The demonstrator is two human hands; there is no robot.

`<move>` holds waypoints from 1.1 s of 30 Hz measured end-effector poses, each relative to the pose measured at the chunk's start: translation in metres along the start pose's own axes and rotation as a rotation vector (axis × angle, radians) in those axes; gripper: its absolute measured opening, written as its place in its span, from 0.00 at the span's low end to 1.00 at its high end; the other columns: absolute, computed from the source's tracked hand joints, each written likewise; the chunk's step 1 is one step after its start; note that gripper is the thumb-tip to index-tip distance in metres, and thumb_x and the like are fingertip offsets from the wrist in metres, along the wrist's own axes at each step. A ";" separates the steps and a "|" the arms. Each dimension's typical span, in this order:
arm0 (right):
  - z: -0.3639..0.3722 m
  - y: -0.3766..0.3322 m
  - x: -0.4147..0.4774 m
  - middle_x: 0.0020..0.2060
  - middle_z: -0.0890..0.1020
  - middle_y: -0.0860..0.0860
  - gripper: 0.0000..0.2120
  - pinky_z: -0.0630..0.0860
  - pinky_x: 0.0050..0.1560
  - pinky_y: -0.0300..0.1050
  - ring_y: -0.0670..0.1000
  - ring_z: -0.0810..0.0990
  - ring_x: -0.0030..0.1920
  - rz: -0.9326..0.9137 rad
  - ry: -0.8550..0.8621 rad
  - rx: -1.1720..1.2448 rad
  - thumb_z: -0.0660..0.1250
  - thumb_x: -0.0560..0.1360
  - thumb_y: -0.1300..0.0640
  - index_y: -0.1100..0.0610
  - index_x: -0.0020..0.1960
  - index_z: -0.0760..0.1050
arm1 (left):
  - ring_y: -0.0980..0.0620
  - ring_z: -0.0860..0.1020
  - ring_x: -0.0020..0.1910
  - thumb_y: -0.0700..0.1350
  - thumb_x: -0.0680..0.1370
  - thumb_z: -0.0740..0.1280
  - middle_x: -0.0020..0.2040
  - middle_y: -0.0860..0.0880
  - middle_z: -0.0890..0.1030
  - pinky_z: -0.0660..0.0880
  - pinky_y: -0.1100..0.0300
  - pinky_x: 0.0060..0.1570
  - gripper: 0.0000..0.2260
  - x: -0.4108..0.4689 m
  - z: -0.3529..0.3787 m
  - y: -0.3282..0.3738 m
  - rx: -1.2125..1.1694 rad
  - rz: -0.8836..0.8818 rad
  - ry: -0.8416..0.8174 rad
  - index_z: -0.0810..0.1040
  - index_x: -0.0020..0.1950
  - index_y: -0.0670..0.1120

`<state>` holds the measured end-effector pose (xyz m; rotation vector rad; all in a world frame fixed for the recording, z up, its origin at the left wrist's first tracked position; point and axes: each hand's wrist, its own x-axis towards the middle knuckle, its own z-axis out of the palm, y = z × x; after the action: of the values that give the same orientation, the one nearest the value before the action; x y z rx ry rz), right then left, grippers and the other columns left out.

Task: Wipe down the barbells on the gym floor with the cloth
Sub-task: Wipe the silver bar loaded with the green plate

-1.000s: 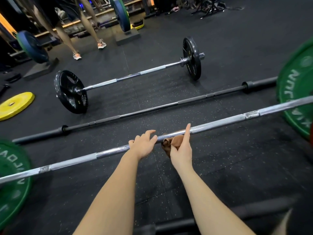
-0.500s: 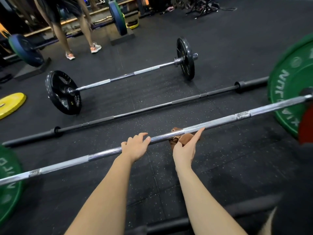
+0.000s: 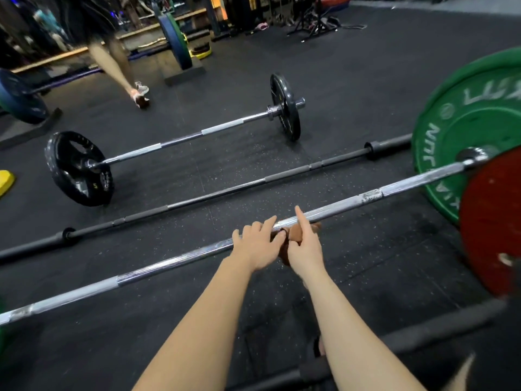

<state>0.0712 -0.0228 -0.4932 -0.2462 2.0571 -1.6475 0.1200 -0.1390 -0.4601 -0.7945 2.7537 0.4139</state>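
A chrome barbell [image 3: 158, 263] with green plates [image 3: 456, 128] crosses the floor in front of me. My right hand [image 3: 304, 246] holds a brown cloth [image 3: 297, 231] wrapped around the bar's middle, its index finger stretched out along the shaft. My left hand [image 3: 256, 244] rests on the bar just left of the cloth, fingers draped over it and touching the cloth. Behind it lies a bare black barbell [image 3: 220, 194], and farther back a chrome barbell with small black plates [image 3: 183, 139].
A red plate [image 3: 493, 218] stands close at the right. Another black bar [image 3: 423, 338] lies near my feet. A yellow plate [image 3: 5, 180] is at the left edge. A person's legs [image 3: 118, 69] walk past at the back left, beside a raised barbell [image 3: 174, 43] on blocks.
My left hand has slid right along the bar until it meets the cloth and right hand. The view has shifted right, bringing the red plate in. The person in the background has stepped on.
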 end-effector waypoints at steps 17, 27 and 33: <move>-0.020 0.002 0.004 0.67 0.70 0.54 0.45 0.73 0.56 0.52 0.53 0.74 0.55 -0.083 -0.080 -0.225 0.58 0.81 0.64 0.29 0.78 0.37 | 0.46 0.64 0.71 0.62 0.84 0.49 0.70 0.50 0.68 0.54 0.47 0.73 0.21 0.006 0.003 0.003 -0.020 -0.123 -0.017 0.58 0.78 0.65; -0.107 -0.009 0.031 0.63 0.74 0.57 0.45 0.75 0.62 0.53 0.56 0.77 0.58 0.001 -0.066 -0.333 0.58 0.80 0.68 0.33 0.80 0.39 | 0.46 0.66 0.68 0.60 0.85 0.44 0.68 0.49 0.70 0.55 0.48 0.73 0.21 0.003 0.004 0.017 -0.019 -0.224 0.033 0.61 0.78 0.63; -0.082 0.000 0.019 0.57 0.74 0.54 0.46 0.70 0.52 0.44 0.52 0.76 0.53 -0.046 -0.114 -0.232 0.57 0.79 0.70 0.34 0.81 0.40 | 0.47 0.67 0.65 0.57 0.85 0.44 0.63 0.50 0.70 0.56 0.48 0.72 0.19 0.006 0.006 0.015 -0.025 -0.227 0.054 0.64 0.74 0.62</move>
<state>0.0157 0.0400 -0.4853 -0.4584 2.1683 -1.3848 0.1077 -0.1280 -0.4647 -1.1251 2.6696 0.3868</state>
